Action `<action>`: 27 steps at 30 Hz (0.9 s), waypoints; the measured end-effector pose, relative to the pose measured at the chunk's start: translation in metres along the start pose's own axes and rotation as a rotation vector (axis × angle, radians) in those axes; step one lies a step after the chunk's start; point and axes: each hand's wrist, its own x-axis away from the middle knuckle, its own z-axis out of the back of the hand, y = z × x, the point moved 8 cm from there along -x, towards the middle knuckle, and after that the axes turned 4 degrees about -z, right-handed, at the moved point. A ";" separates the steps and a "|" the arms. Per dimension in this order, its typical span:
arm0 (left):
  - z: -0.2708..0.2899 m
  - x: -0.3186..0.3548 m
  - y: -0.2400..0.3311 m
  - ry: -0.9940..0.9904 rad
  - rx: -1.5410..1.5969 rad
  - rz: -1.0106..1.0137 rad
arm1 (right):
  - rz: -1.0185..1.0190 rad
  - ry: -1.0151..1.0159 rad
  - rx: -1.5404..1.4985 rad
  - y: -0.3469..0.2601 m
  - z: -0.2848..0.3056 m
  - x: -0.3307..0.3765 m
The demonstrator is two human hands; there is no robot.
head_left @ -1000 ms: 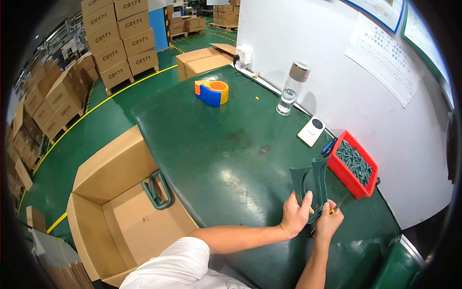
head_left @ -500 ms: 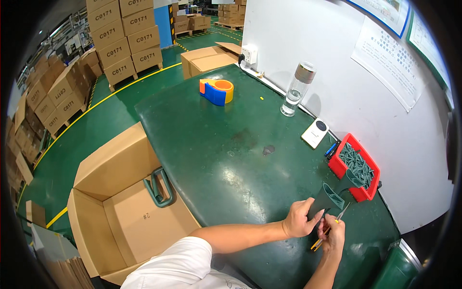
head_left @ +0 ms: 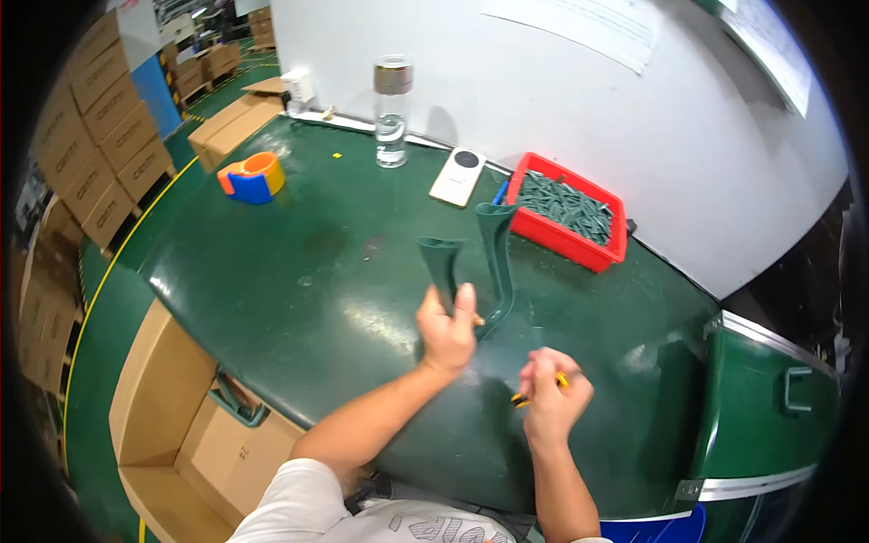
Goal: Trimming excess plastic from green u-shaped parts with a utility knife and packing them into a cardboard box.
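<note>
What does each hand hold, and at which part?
Left hand: the green forked plastic part, at its lower joined end. Right hand: a small yellow tool, mostly hidden.

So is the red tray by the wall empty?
No, the red tray holds a heap of dark green pieces that covers most of its floor.

Stacked boxes [head_left: 86, 118]: brown cardboard, piled at far left on the green floor.
Open box [head_left: 172, 425]: brown cardboard, flaps up, beside the table's near left edge.
Closed box [head_left: 237, 125]: brown, past the table's far left corner.
Wall sheets [head_left: 579, 23]: white paper, printed, on the white wall.
</note>
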 end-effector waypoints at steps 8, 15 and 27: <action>-0.026 0.025 -0.032 -0.029 0.513 0.615 | 0.464 -0.062 0.858 -0.063 0.021 -0.109; -0.030 0.033 -0.033 -0.129 0.560 0.640 | 0.113 -0.185 0.597 0.020 0.014 -0.059; -0.039 0.005 0.019 -0.519 -0.508 -0.678 | -0.655 -0.348 -0.104 0.041 -0.006 -0.004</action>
